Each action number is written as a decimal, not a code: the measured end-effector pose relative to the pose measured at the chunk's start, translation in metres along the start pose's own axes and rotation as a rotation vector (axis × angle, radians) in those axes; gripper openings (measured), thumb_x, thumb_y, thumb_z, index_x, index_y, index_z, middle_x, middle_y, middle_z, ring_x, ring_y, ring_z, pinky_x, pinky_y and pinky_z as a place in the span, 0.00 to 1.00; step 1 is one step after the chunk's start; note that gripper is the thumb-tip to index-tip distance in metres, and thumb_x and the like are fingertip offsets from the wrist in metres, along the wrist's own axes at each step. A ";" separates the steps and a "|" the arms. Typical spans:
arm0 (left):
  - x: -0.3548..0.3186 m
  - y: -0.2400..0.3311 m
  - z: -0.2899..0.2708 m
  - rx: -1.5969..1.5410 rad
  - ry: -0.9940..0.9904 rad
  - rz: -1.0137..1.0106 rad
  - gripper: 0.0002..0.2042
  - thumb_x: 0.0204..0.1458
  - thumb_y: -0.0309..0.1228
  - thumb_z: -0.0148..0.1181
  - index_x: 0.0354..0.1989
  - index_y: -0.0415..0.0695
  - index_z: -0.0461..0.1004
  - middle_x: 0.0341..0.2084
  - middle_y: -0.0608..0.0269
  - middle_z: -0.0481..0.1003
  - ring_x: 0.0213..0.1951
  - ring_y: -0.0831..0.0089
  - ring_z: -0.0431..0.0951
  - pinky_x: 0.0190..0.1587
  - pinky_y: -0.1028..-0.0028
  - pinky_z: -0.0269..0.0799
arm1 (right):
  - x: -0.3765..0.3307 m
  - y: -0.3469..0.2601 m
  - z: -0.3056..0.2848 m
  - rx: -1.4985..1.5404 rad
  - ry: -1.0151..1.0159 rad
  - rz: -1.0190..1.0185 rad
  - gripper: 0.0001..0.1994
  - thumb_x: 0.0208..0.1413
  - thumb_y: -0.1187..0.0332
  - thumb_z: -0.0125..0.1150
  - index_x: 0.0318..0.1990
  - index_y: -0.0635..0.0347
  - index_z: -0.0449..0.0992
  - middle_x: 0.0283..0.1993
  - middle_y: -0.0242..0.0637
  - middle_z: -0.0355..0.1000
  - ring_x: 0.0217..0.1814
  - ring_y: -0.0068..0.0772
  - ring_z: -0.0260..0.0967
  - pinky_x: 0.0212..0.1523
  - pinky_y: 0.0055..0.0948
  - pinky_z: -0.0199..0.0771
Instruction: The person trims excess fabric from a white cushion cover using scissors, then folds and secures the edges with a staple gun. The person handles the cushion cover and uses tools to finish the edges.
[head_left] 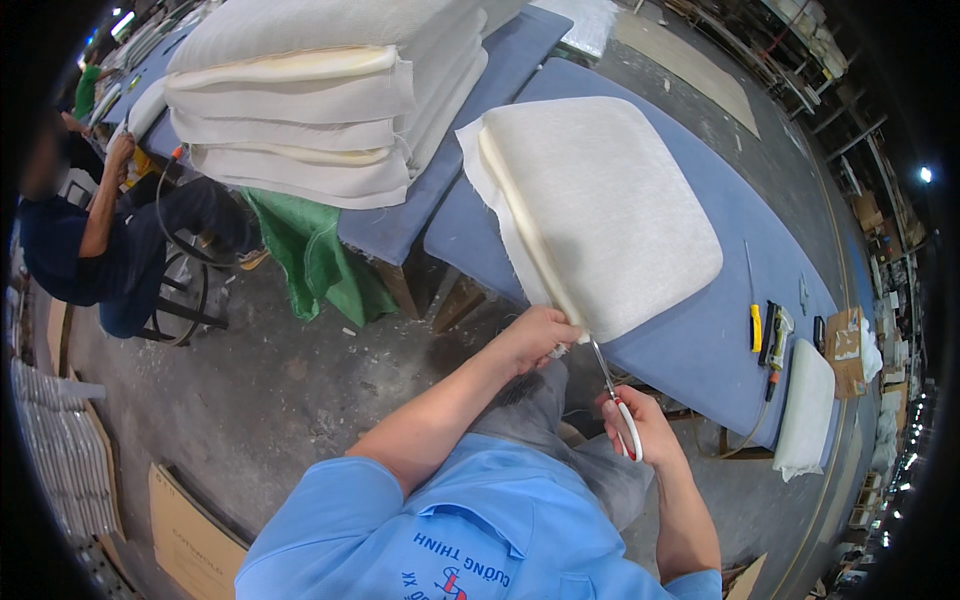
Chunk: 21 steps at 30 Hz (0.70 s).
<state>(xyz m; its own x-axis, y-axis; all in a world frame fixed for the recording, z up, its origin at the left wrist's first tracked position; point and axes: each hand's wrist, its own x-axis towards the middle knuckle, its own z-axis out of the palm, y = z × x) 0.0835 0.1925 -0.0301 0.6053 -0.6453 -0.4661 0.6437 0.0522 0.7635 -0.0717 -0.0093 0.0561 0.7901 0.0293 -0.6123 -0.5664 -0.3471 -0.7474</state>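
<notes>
Closed around the handles of a pair of scissors [629, 428], the right hand [650, 428] sits at the lower middle of the frame, the blades pointing up and to the left; the left hand [538, 338], just beside the tips, pinches the edge of the cloth at the near corner of a white cushion [610, 220] — whether the blades are biting into it I cannot tell. That cushion lies right of centre in the upper half of the frame, on a blue padded table [690, 375], with a strip of pale foam [530, 235] showing along its left side; toward the right of the frame, a screwdriver [755, 328] with a yellow handle lies near a hand tool [781, 340], and a smaller white cushion [806, 405] rests at the table's end; upper left holds a tall stack of white covered pieces [290, 130] — below it hangs a green cloth [310, 250]; another person [65, 245] sits at the far left.
</notes>
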 end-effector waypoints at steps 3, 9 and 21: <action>0.001 -0.001 0.000 0.009 -0.005 0.007 0.09 0.58 0.34 0.67 0.34 0.41 0.80 0.20 0.71 0.73 0.14 0.82 0.65 0.13 0.77 0.55 | -0.001 0.001 0.001 0.016 -0.006 0.003 0.16 0.73 0.58 0.56 0.48 0.64 0.75 0.22 0.29 0.69 0.17 0.19 0.65 0.18 0.22 0.64; 0.002 -0.002 0.000 0.025 0.008 0.005 0.09 0.59 0.34 0.67 0.33 0.41 0.80 0.19 0.71 0.72 0.14 0.82 0.65 0.14 0.77 0.56 | 0.004 0.000 0.004 0.055 0.007 -0.018 0.16 0.74 0.57 0.55 0.49 0.63 0.75 0.21 0.29 0.69 0.15 0.20 0.64 0.17 0.22 0.62; 0.004 -0.004 -0.002 0.054 -0.014 0.008 0.08 0.60 0.34 0.66 0.33 0.42 0.80 0.20 0.71 0.73 0.15 0.83 0.67 0.14 0.78 0.57 | 0.014 0.008 0.003 0.056 0.018 -0.067 0.14 0.73 0.60 0.56 0.51 0.64 0.75 0.22 0.28 0.68 0.16 0.19 0.63 0.17 0.21 0.61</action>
<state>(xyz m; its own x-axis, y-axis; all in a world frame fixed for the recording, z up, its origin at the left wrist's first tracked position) 0.0839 0.1911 -0.0361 0.6032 -0.6556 -0.4543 0.6128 0.0163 0.7901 -0.0659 -0.0088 0.0406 0.8302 0.0338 -0.5565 -0.5242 -0.2924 -0.7998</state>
